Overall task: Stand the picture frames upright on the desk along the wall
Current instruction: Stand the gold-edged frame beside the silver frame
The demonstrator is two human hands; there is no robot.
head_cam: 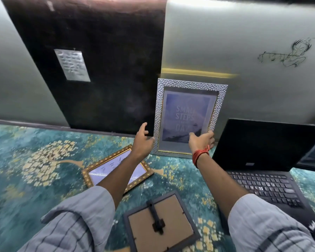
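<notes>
A silver frame (189, 117) is stood upright on the counter (35, 179) against the wall (253, 70), just left of an open laptop (262, 160). Its lower left edge is touched by the left hand (143, 140), whose fingers (142, 127) are spread open and closed on nothing. Its lower right corner is met by the right hand (202, 140); whether those fingers are clamped on it cannot be told. A gold frame (116, 170) is laid flat under the left forearm. A dark frame (160, 224) is laid face down nearer the person, its stand uppermost.
</notes>
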